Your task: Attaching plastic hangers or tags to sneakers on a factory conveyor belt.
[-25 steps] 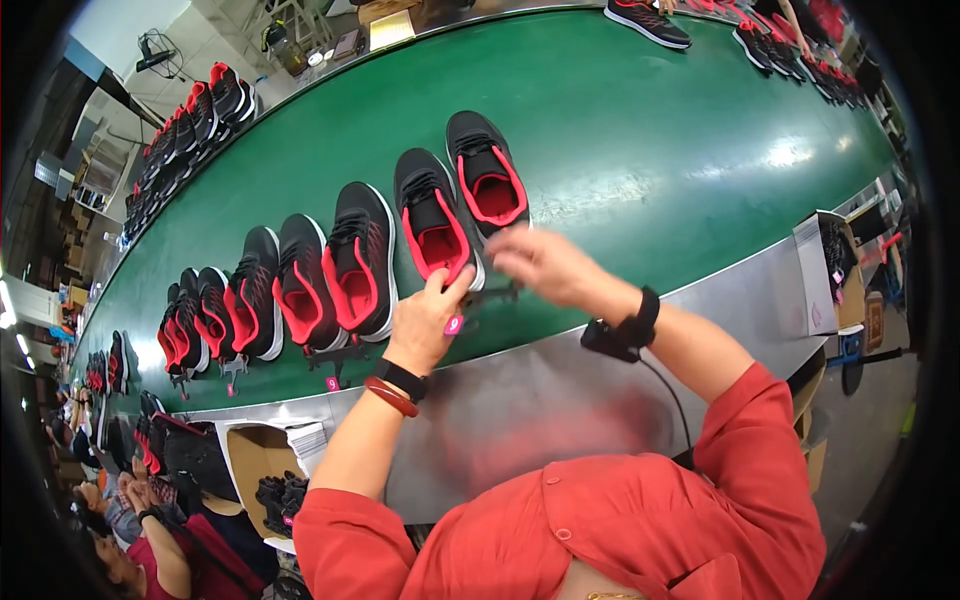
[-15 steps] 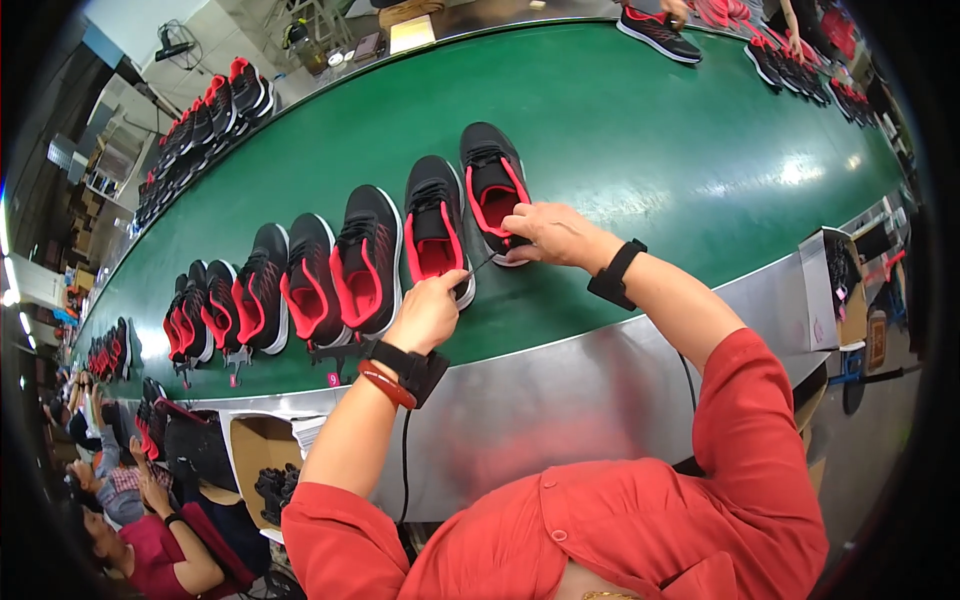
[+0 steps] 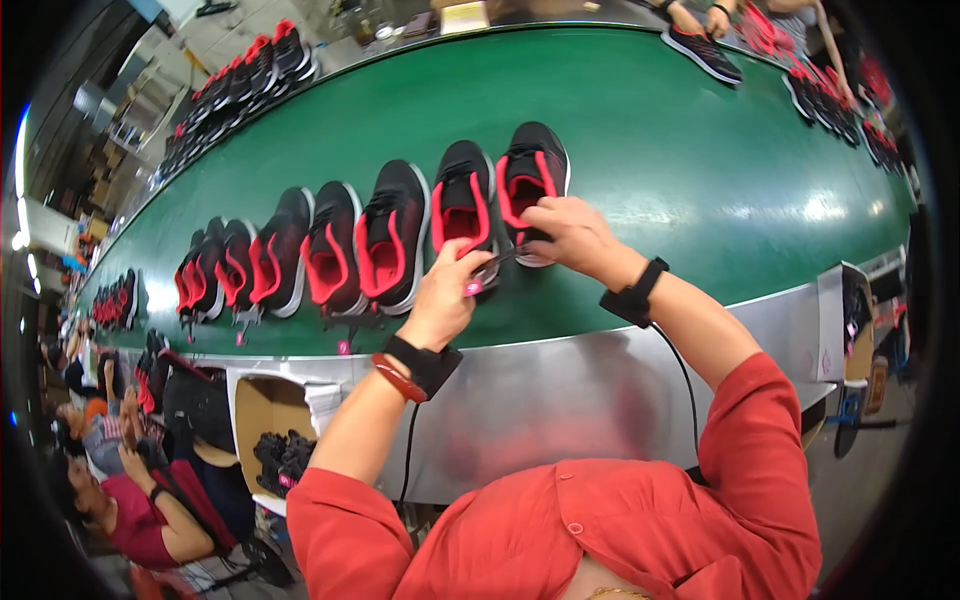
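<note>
Two black-and-red sneakers with white soles, a rightmost sneaker (image 3: 534,138) and the sneaker beside it (image 3: 462,160), stand side by side with their heels toward me. My left hand (image 3: 443,298) is closed at the heel of the left one. It pinches one end of a black plastic shoe hanger (image 3: 497,262) with a pink tag (image 3: 473,288). My right hand (image 3: 575,238) is closed at the rightmost sneaker's heel, its fingers on the hanger's other end. Their fingertips partly hide the hanger. Left of them stands a row of similar sneakers (image 3: 393,215), with hangers and pink tags at their heels.
The sneakers stand on a green conveyor belt (image 3: 640,130) with a metal front edge (image 3: 570,390). A carton (image 3: 262,400) of black hangers is at the left, another box (image 3: 845,320) at the right. Co-workers sit at the left; another person's hands hold a sneaker (image 3: 703,55) at the far right.
The belt and shoes sit slightly further right in view. A pink tag now shows beside my left fingers, and the hanger between my hands shows differently. Both hands remain at the same two heels.
</note>
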`<state>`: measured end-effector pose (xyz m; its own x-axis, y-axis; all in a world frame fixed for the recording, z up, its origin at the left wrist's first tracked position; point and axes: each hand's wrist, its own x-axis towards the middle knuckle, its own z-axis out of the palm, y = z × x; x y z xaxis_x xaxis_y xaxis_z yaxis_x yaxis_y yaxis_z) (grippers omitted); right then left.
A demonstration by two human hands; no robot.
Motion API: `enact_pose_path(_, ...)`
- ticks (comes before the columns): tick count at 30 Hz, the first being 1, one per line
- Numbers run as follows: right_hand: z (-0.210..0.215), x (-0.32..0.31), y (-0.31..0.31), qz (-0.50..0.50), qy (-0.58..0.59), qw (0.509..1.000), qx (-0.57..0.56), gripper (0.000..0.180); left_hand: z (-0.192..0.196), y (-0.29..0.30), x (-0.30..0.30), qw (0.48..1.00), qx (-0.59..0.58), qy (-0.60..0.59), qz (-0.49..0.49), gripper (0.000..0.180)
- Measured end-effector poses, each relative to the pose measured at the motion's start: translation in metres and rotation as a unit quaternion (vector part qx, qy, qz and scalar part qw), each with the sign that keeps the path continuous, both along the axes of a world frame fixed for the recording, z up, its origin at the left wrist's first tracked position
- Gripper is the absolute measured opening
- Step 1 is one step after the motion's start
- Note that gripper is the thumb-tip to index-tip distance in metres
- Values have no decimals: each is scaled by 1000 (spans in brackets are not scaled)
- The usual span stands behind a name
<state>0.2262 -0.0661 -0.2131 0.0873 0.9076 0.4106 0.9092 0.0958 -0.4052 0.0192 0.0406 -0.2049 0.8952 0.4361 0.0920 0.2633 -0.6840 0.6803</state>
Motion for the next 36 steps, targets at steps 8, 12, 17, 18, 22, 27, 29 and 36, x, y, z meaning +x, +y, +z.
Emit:
enact_pose_path(8,-34,-62,-41,-57,250,963,-82,69,1,-38,-70,983,170,54,46,73)
enact_pose_path(12,-46,-81,-76,-56,246,967,-44,65,38,-12,-178,973,201,34,104,51)
enact_pose_path(17,-45,-103,-101,-39,185,980,-60,41,65,27,-323,936,70,297,178,59)
enact_pose_path(18,-44,-107,-103,-34,187,980,-56,41,58,26,-338,925,39,343,160,64)
enact_pose_path(22,-42,-113,-109,-13,204,975,-85,29,47,25,-324,881,-42,455,127,79)
enact_pose_path(27,-42,-117,-120,-1,203,975,-89,20,47,28,-298,808,-59,581,75,80)
enact_pose_path(29,-46,-113,-128,6,218,970,-110,15,45,28,-297,823,-75,560,61,65)
enact_pose_path(36,-53,-102,-141,-6,212,972,-100,10,30,25,-314,881,-133,454,25,38)
